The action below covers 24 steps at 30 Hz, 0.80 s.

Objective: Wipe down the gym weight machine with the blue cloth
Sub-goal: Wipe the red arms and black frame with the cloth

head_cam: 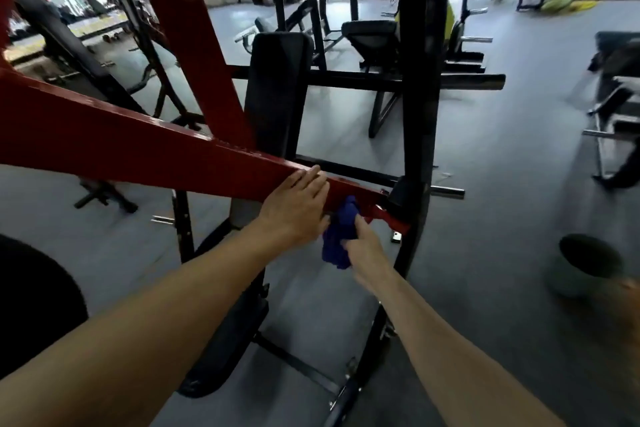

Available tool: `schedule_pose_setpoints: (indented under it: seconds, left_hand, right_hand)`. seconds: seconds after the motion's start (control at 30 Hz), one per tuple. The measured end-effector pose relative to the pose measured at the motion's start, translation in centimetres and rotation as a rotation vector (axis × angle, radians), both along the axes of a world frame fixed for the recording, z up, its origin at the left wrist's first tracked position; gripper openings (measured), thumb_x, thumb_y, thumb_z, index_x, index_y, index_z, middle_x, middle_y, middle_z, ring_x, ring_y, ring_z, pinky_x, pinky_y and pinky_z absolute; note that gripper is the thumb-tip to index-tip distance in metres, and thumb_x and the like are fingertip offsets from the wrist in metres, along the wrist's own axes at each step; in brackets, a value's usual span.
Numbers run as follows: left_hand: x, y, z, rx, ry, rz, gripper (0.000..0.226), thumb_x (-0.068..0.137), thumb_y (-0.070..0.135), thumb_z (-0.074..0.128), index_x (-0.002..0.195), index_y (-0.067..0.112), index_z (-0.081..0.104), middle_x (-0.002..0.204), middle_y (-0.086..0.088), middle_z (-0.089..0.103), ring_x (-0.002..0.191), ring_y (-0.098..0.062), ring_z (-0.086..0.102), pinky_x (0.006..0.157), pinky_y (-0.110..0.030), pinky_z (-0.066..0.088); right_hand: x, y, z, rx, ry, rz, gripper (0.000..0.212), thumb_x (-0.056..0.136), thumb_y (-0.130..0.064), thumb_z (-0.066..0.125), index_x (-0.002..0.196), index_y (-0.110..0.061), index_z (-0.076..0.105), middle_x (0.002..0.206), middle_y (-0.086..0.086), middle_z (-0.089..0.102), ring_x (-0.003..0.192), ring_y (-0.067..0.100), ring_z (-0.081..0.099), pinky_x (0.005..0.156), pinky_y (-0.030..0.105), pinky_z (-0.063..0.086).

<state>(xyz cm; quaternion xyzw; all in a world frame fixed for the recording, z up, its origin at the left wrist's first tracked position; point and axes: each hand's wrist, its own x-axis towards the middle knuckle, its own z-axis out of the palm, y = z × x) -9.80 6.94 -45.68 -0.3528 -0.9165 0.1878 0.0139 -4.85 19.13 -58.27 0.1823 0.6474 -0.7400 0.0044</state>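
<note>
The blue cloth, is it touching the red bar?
Touching. In the head view the right hand holds the bunched blue cloth with its top pressed against the underside of the red bar, no gap showing between them.

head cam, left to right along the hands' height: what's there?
Round black pad at the left edge → left hand resting on the red beam → blue cloth → right hand gripping the cloth → black upright post → grey bucket on the floor.
</note>
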Motion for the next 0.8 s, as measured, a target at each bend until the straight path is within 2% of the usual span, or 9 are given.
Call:
schedule_pose_setpoints:
  seconds: [0.03, 0.1, 0.17, 0.33, 0.43, 0.53, 0.63, 0.7, 0.8]
  left_hand:
    - [0.5, 0.9, -0.3, 0.203, -0.092, 0.058, 0.056, 0.105, 0.046, 0.036, 0.149, 0.011, 0.042, 0.161, -0.009, 0.034, 0.152, -0.023, 0.024, 0.124, -0.039, 0.018]
    - [1.7, 2.8, -0.2, 0.583, -0.272, 0.178, 0.04, 0.105, 0.049, 0.042, 0.114, 0.015, 0.062, 0.125, -0.008, 0.064, 0.111, -0.02, 0.061, 0.097, -0.037, 0.048]
    - [2.9, 4.7, 0.4, 0.865, -0.5, 0.257, 0.043, 0.102, 0.055, 0.048, 0.103, 0.015, 0.063, 0.1, -0.004, 0.067, 0.087, -0.016, 0.065, 0.08, -0.036, 0.056]
    - [5.0, 8.1, 3.8, 1.184, -0.709, 0.306, 0.054, 0.086, 0.054, 0.074, 0.123, 0.018, 0.058, 0.109, 0.001, 0.068, 0.097, -0.014, 0.068, 0.083, -0.036, 0.061]
    - [5.0, 10.0, 5.7, 1.29, -0.713, 0.306, 0.046, 0.089, 0.041, 0.076, 0.123, 0.017, 0.058, 0.112, 0.001, 0.066, 0.1, -0.015, 0.068, 0.087, -0.037, 0.061]
    - [4.4, 12.4, 7.4, 1.311, -0.594, 0.316, 0.032, 0.094, 0.029, 0.072, 0.121, 0.015, 0.061, 0.109, -0.002, 0.068, 0.095, -0.015, 0.069, 0.082, -0.034, 0.062]
    - [3.8, 15.2, 8.9, 1.415, -0.527, 0.356, 0.02, 0.098, 0.019, 0.066, 0.116, 0.011, 0.062, 0.103, -0.007, 0.069, 0.087, -0.013, 0.07, 0.073, -0.029, 0.062]
    - [3.9, 17.3, 10.0, 1.509, -0.541, 0.416, 0.013, 0.101, 0.015, 0.06, 0.113, 0.01, 0.06, 0.106, -0.01, 0.067, 0.088, -0.012, 0.068, 0.072, -0.025, 0.061]
    - [4.6, 20.3, 11.8, 1.676, -0.609, 0.506, 0.01, 0.104, 0.013, 0.054, 0.112, 0.009, 0.059, 0.107, -0.011, 0.066, 0.09, -0.019, 0.067, 0.059, -0.022, 0.056]
  right_hand:
    - [1.0, 0.9, 0.2, 0.012, 0.036, 0.005, 0.073, 0.093, 0.01, 0.046, 0.156, -0.024, 0.03, 0.14, 0.012, 0.054, 0.119, 0.027, 0.059, 0.096, 0.044, 0.052]
    - [2.9, 2.9, 2.1, 0.108, 0.105, 0.047, 0.07, 0.091, 0.007, 0.049, 0.152, -0.025, 0.035, 0.134, 0.006, 0.058, 0.119, 0.022, 0.059, 0.104, 0.049, 0.048]
    - [4.6, 4.4, 5.2, 0.244, 0.155, 0.083, 0.065, 0.092, 0.008, 0.048, 0.144, -0.031, 0.039, 0.125, 0.0, 0.06, 0.115, 0.014, 0.059, 0.103, 0.039, 0.048]
    - [7.5, 7.7, 11.7, 0.355, 0.341, 0.142, 0.049, 0.099, 0.012, 0.039, 0.119, -0.032, 0.043, 0.098, -0.003, 0.061, 0.079, -0.005, 0.062, 0.071, 0.01, 0.049]
    - [7.9, 10.2, 14.2, 0.347, 0.399, 0.208, 0.063, 0.094, 0.015, 0.041, 0.119, -0.043, 0.047, 0.103, -0.01, 0.064, 0.087, 0.003, 0.065, 0.073, 0.013, 0.051]
    - [7.3, 13.3, 15.7, 0.183, 0.465, 0.224, 0.067, 0.097, 0.012, 0.042, 0.134, -0.045, 0.044, 0.111, -0.031, 0.066, 0.104, -0.011, 0.062, 0.082, 0.013, 0.051]
    - [5.9, 16.8, 17.0, 0.039, 0.492, 0.254, 0.05, 0.104, -0.006, 0.044, 0.146, -0.033, 0.045, 0.135, -0.018, 0.061, 0.126, 0.003, 0.056, 0.103, 0.029, 0.049]
    - [4.4, 19.7, 18.2, 0.066, 0.524, 0.197, 0.039, 0.104, -0.012, 0.049, 0.14, -0.028, 0.053, 0.13, -0.009, 0.065, 0.12, 0.007, 0.061, 0.098, 0.029, 0.052]
    - [1.9, 23.8, 20.6, 0.171, 0.526, 0.135, 0.034, 0.093, -0.02, 0.07, 0.123, -0.027, 0.056, 0.109, -0.011, 0.068, 0.1, 0.004, 0.067, 0.078, 0.02, 0.057]
